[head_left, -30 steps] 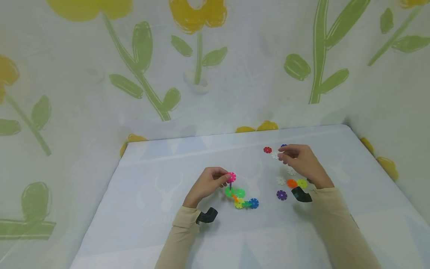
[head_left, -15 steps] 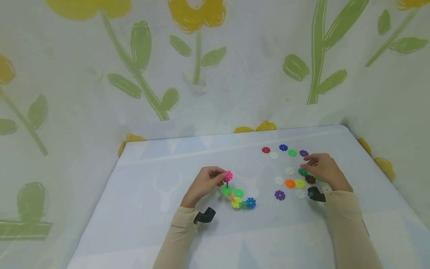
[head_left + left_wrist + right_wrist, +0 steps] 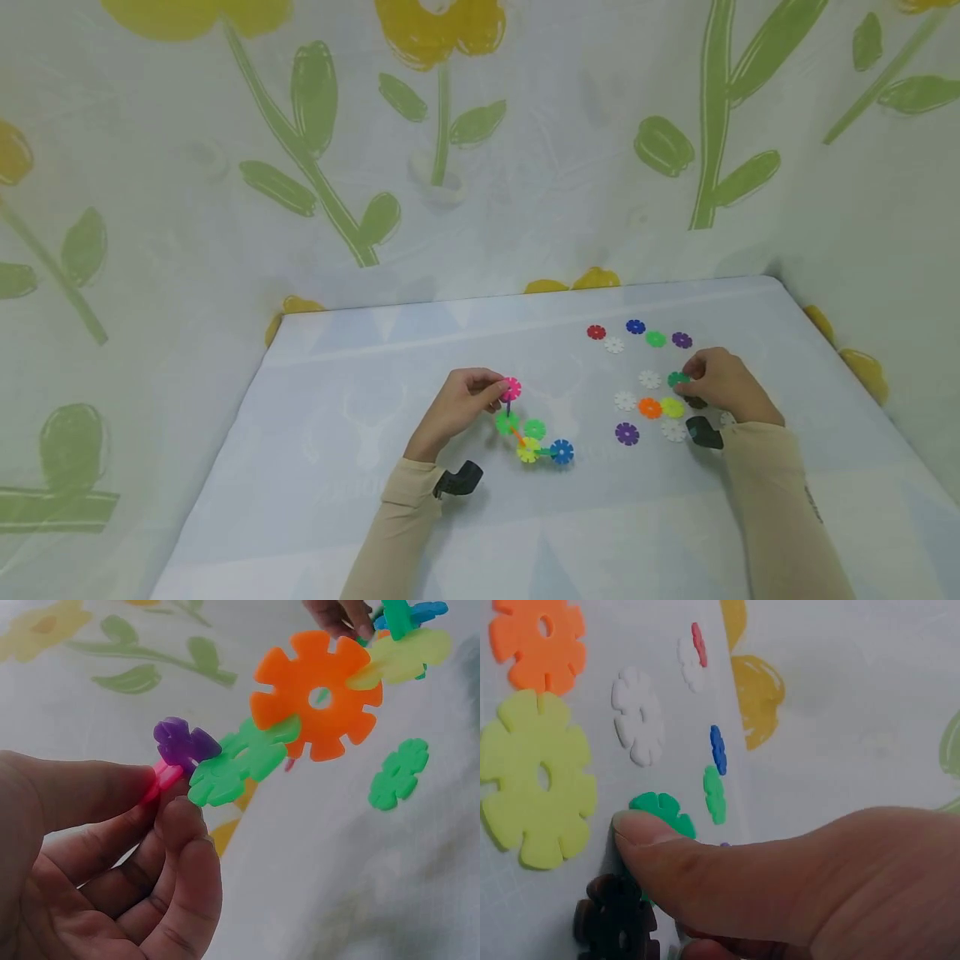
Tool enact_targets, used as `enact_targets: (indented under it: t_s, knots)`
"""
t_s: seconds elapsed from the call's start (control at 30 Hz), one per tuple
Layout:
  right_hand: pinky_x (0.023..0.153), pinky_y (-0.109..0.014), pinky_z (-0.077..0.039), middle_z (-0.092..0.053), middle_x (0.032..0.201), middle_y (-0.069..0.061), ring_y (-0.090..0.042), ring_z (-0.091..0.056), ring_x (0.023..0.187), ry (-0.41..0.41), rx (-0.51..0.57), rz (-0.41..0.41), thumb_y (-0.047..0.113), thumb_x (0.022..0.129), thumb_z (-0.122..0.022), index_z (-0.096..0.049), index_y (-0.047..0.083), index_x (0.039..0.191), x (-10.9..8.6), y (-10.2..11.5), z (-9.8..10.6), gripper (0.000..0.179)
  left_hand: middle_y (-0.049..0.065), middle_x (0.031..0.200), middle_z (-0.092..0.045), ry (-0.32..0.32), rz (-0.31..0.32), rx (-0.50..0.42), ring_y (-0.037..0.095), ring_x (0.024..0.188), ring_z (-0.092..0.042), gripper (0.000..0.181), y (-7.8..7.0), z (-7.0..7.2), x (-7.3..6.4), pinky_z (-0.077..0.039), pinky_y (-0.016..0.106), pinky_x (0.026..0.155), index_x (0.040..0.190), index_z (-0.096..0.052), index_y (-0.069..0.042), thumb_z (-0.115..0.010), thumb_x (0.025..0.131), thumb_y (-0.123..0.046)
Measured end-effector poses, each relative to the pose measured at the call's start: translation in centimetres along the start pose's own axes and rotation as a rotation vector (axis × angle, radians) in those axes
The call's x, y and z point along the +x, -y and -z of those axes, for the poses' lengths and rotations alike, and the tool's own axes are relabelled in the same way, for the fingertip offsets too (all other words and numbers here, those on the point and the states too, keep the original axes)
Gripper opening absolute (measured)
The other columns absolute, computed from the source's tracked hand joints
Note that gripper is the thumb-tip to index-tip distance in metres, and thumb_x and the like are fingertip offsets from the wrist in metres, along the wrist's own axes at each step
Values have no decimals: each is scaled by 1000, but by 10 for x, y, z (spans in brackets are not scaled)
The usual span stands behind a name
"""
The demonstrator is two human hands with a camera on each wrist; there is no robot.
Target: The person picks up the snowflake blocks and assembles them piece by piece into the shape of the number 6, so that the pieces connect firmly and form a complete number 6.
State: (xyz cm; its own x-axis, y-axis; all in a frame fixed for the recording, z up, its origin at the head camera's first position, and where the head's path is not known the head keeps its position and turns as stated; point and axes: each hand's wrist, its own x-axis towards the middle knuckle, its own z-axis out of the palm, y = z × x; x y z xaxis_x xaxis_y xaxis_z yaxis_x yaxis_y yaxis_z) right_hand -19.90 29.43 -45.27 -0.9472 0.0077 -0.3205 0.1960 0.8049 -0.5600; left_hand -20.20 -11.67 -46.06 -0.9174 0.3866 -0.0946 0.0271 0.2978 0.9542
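Note:
My left hand [image 3: 467,406] pinches a pink snowflake disc [image 3: 512,388] between thumb and fingers. From it hangs a linked chain: a purple disc [image 3: 180,742], a light green disc [image 3: 238,761], an orange disc [image 3: 319,694], a yellow disc [image 3: 528,450], a green one seen edge-on and a blue disc [image 3: 562,452]. A loose light green disc [image 3: 399,774] lies beside the chain. Over on the right, my right hand [image 3: 723,385] pinches a dark green disc [image 3: 664,811], partly hidden behind the thumb. Just below it lies a dark brown disc [image 3: 621,922].
Loose discs lie spread around the right hand: an orange disc [image 3: 650,407], a yellow disc [image 3: 672,407], two purple ones, a red disc [image 3: 596,332], a blue one, a light green one and several white ones. A flower-printed wall [image 3: 555,208] rises behind the white table [image 3: 337,517].
My right hand has moved right and slightly towards me, from beside the far white disc to the dark green disc, and its fingers have closed on it. The left hand keeps holding the chain.

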Motion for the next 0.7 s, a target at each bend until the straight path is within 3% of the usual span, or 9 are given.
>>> enact_targets:
  t_s: [0.13, 0.3, 0.43, 0.7]
  knots:
    - [80, -41, -54, -65, 105, -25, -33, -59, 90, -36, 9, 56, 15, 95, -72, -61, -10, 114, 2, 6, -1, 33, 17, 103, -76, -6, 3, -5, 11, 79, -68, 23, -1, 0, 0, -62, 32, 80, 116, -72, 3, -64, 102, -14]
    - [79, -35, -57, -69, 112, -24, -31, -63, 96, -94, 58, 197, 16, 98, -70, -67, -6, 122, 2, 23, -3, 33, 17, 101, -76, -5, -1, -16, 10, 78, -67, 24, -4, 0, 0, -61, 31, 80, 116, -73, 3, -64, 103, -15]
    - [79, -28, -58, -74, 112, -22, -31, -68, 94, -83, 159, 323, 17, 100, -68, -70, -4, 124, -1, 45, -6, 31, 14, 99, -76, -10, 20, -48, 11, 78, -67, 24, -7, 0, -1, -60, 30, 80, 115, -74, 2, -66, 102, -16]
    - [82, -22, -56, -77, 105, -15, -28, -72, 89, -61, 273, 463, 16, 100, -68, -74, 0, 117, -6, 99, -18, 23, 10, 97, -76, -9, 27, -76, 10, 78, -68, 26, -10, 0, -3, -59, 26, 79, 116, -74, 2, -67, 101, -18]
